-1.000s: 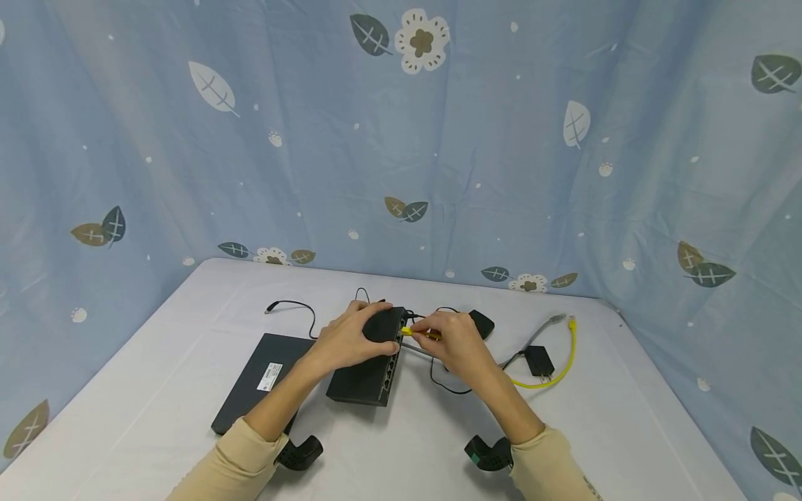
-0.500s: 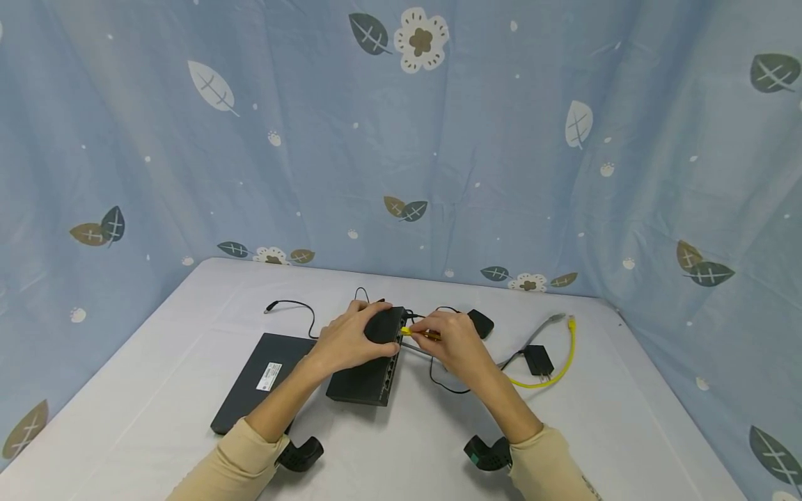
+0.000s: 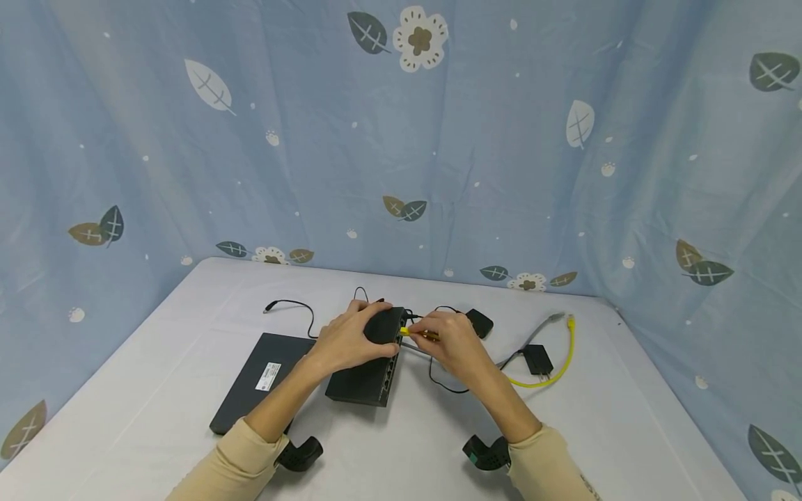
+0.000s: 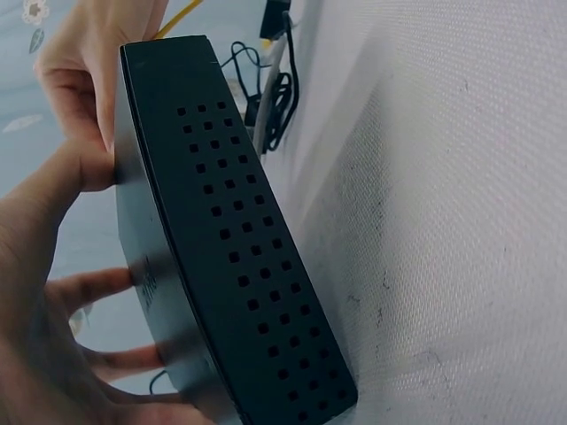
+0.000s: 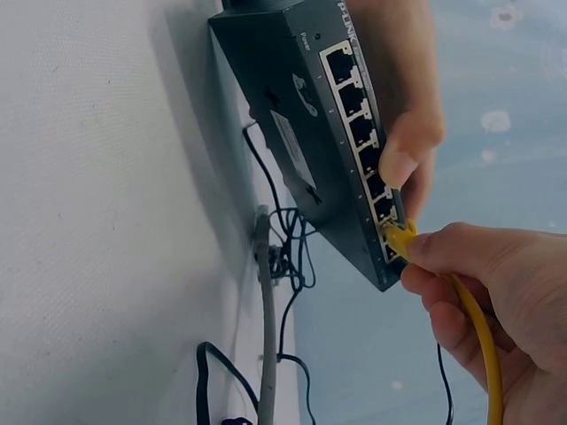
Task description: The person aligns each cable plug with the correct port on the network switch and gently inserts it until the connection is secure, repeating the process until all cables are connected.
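A black network switch box [image 3: 362,381] is held tilted by my left hand [image 3: 348,340], thumb on its port edge and fingers spread over its top. In the left wrist view its vented side [image 4: 239,230] faces the camera. My right hand [image 3: 456,344] pinches the yellow cable's plug [image 5: 401,237] at a port near one end of the row in the right wrist view; how deep it sits cannot be told. Several other ports [image 5: 361,131] show no plug. The yellow cable [image 5: 485,345] trails under the right palm.
A black laptop-like slab [image 3: 241,393] with a white label lies left of the box. To the right are a black adapter [image 3: 538,360], a small black box [image 3: 480,323], a grey cable [image 3: 537,331] and thin black wires. Dark curved objects [image 3: 487,454] sit by both wrists.
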A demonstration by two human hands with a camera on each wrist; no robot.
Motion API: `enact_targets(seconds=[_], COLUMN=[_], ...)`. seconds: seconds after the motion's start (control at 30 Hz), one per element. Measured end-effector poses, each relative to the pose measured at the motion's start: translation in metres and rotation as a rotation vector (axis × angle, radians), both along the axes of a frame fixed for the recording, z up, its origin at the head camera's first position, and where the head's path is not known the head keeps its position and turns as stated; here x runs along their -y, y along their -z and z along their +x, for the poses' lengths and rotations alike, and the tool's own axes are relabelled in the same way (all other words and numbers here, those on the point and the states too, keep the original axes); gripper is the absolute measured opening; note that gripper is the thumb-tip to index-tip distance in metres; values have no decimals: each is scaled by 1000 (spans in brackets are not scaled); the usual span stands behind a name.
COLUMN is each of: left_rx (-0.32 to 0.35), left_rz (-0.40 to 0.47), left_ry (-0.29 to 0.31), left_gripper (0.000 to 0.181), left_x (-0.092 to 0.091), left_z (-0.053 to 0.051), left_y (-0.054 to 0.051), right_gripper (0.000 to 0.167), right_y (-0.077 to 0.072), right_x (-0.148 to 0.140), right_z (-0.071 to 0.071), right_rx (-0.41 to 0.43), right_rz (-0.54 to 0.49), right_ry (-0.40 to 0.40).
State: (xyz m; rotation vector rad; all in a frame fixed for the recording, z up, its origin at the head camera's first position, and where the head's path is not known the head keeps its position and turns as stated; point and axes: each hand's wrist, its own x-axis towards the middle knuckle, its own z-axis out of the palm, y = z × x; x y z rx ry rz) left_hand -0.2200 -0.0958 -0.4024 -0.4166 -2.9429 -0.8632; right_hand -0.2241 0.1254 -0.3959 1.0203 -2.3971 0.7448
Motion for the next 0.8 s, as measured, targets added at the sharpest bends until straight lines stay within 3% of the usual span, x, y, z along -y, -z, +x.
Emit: enact_targets(seconds=[0.8], left_rx=[12], left_rz=[20], left_ry=[19], left_gripper=[79], left_x=[4], left_z=[-3], left_y=[2], right_gripper=[8], right_y=[-2], right_x=[-1], right_z=[2], right_rx=[26], right_rz=[-13], right_ry=[5])
